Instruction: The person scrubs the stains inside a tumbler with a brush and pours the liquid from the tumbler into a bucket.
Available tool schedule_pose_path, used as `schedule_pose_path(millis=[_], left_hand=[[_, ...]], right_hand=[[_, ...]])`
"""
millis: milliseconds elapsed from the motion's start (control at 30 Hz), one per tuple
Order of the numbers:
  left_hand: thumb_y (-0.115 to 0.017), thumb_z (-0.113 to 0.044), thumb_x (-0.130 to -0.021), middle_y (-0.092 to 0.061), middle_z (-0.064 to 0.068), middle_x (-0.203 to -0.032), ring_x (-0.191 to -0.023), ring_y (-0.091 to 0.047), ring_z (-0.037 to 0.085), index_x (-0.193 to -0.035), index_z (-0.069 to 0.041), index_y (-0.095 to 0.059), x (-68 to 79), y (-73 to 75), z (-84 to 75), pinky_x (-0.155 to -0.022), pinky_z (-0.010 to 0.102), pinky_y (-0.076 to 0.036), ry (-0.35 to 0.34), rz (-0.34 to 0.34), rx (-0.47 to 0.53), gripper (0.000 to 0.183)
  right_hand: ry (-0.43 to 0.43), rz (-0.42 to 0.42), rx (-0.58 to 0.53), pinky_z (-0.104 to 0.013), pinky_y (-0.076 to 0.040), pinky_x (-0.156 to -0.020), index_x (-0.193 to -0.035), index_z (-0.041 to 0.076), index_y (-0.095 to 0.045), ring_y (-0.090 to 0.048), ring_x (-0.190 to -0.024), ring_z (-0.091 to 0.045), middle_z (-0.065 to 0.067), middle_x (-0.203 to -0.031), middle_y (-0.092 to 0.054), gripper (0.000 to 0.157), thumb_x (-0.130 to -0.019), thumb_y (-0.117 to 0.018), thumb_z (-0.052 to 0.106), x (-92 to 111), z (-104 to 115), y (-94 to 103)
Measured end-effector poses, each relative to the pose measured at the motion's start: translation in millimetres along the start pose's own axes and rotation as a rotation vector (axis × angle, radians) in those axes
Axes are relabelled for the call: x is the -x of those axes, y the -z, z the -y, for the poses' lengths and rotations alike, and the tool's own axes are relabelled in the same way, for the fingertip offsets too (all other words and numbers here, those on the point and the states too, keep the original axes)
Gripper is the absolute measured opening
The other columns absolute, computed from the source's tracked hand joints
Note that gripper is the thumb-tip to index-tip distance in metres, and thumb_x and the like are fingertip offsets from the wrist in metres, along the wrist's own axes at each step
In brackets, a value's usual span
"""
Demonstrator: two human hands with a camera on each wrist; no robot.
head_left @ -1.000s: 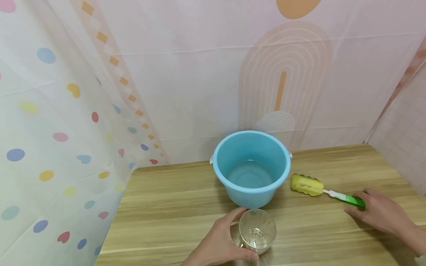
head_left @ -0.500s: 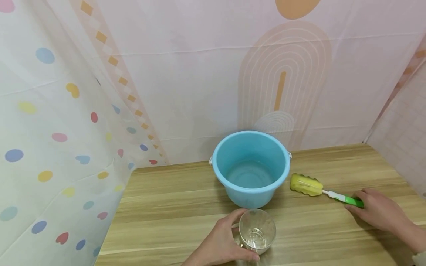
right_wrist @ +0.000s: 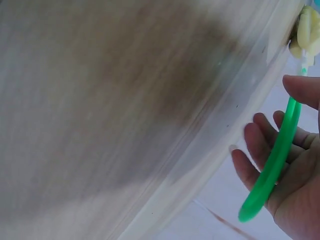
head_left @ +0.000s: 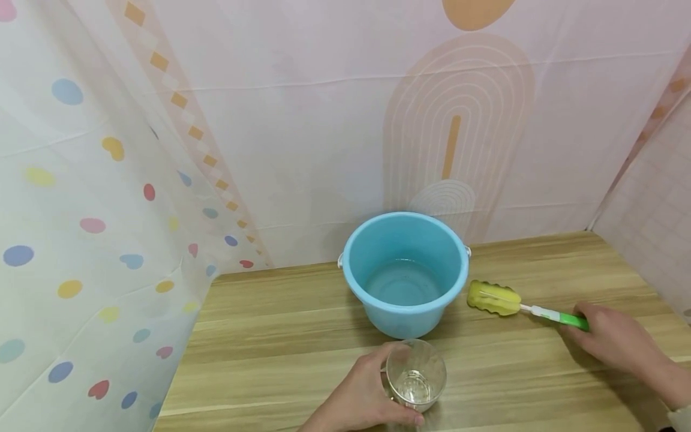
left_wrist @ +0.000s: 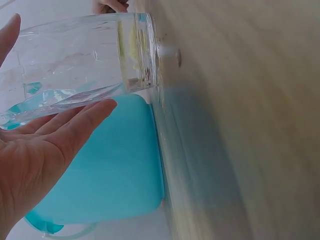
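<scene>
My left hand (head_left: 372,387) holds a clear glass cup (head_left: 415,375) upright near the front of the table, thumb at the near side and fingers at the far side. In the left wrist view the fingers lie along the glass (left_wrist: 75,55). My right hand (head_left: 615,339) grips the green end of a sponge bottle brush (head_left: 493,298) with a yellow sponge head. The right wrist view shows the green handle (right_wrist: 275,160) across the palm, with the thumb over it and the fingers loosely bent around it.
A light blue bucket (head_left: 407,318) with some water in the bottom stands just behind the cup and left of the sponge head. The wood-grain table (head_left: 259,336) ends at a patterned curtain (head_left: 302,150) at the back and sides.
My right hand has closed further around the brush handle, and the brush has shifted slightly up. My left hand stays at the cup. The whole head view has drifted a little.
</scene>
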State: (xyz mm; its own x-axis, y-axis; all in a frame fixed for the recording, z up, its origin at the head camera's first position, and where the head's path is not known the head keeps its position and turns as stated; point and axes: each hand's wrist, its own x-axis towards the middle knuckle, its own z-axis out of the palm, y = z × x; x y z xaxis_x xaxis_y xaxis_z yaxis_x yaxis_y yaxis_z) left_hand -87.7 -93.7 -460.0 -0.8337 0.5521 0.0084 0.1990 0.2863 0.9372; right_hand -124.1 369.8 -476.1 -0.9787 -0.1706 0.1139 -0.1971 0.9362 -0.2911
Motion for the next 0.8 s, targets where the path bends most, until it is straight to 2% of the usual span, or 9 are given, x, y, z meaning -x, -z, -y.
schedule_pose_path(millis=[233, 467, 800], left_hand=[[-0.101, -0.028, -0.070, -0.062, -0.009, -0.136, -0.123, -0.059, 0.012, -0.139, -0.020, -0.059, 0.8, -0.2, -0.5, -0.100, 0.032, -0.053, -0.021, 0.001, -0.007, 0.081], [-0.101, -0.031, -0.070, -0.061, -0.009, -0.137, -0.125, -0.057, 0.011, -0.139, -0.020, -0.059, -0.2, -1.3, -0.5, -0.102, 0.031, -0.052, -0.042, -0.007, -0.052, 0.081], [-0.101, -0.031, -0.070, -0.062, -0.009, -0.136, -0.124, -0.058, 0.012, -0.139, -0.019, -0.059, 0.8, -1.5, -1.1, -0.103, 0.032, -0.051, -0.029, -0.009, -0.051, 0.082]], right_hand=[[0.028, -0.019, 0.008, -0.025, -0.033, -0.045, -0.098, -0.004, -0.066, -0.037, -0.054, -0.008, 0.006, -0.067, -0.046, 0.019, -0.088, -0.076, 0.007, 0.7, 3.0, 1.5], [0.049, -0.082, 0.062, -0.027, -0.033, -0.043, -0.091, 0.004, -0.067, -0.035, -0.054, -0.009, 0.008, -0.064, -0.042, 0.015, -0.085, -0.079, 0.012, 0.3, 3.6, 0.9], [0.018, -0.061, 0.073, -0.027, -0.032, -0.044, -0.086, 0.009, -0.065, -0.036, -0.054, -0.011, 0.008, -0.062, -0.040, 0.013, -0.087, -0.078, 0.013, 1.1, 5.9, 0.7]])
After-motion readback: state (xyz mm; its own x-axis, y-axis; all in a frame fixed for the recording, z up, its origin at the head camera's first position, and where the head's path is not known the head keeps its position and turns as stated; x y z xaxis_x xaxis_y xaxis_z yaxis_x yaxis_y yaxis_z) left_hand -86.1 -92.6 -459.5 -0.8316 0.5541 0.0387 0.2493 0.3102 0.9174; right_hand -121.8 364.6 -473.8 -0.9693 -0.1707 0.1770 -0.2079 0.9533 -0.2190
